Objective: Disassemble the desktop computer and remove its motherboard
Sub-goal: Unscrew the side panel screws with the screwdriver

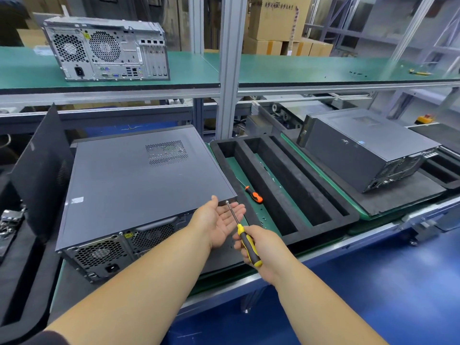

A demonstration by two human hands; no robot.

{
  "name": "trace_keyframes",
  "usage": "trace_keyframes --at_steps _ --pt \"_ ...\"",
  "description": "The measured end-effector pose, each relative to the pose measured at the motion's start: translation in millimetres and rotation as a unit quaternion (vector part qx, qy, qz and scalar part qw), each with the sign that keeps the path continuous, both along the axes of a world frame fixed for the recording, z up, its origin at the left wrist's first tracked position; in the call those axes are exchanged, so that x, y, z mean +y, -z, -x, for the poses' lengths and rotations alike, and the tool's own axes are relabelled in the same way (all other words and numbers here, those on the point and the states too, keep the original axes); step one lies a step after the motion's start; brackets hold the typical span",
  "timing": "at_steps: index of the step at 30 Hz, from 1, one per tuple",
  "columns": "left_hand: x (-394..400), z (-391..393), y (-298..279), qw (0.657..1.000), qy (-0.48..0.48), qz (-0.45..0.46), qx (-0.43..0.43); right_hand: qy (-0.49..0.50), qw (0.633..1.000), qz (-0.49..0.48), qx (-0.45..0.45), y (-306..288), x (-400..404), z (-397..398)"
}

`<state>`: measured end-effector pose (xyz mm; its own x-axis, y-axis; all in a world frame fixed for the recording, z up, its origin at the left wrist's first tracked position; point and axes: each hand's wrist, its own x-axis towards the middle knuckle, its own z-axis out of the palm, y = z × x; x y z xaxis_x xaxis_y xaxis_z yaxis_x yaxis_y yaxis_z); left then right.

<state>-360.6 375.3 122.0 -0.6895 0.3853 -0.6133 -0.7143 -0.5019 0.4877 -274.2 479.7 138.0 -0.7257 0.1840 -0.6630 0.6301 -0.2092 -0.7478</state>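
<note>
The right hand (pixel 258 247) grips a yellow screwdriver (pixel 245 236), tip at the desktop computer's (pixel 139 180) rear corner. The left hand (pixel 219 220) lies palm-up, fingers relaxed, just beneath that corner.

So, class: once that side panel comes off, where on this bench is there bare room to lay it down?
Bare room: the green shelf between the upright tower and the small screws at its right end. Crowded: the foam tray, all troughs, with an orange screwdriver beside it; the second tower fills the right mat.
</note>
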Motion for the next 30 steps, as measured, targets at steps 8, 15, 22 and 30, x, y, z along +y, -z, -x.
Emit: trace_keyframes --at_steps 8,15,22,30 --pt "0 -1 -2 1.0 0.002 -0.008 0.008 -0.047 0.993 -0.079 0.073 9 0 -6" --pt "-1 -2 -6 1.0 0.005 -0.002 0.005 -0.054 0.997 -0.044 -0.034 -4 -5 4" --pt "0 -2 -7 1.0 0.004 0.001 -0.004 -0.054 0.986 -0.135 0.081 15 1 -5" --pt "2 -1 -6 1.0 -0.002 0.02 -0.002 -0.069 0.992 -0.069 -0.081 -5 -2 14"
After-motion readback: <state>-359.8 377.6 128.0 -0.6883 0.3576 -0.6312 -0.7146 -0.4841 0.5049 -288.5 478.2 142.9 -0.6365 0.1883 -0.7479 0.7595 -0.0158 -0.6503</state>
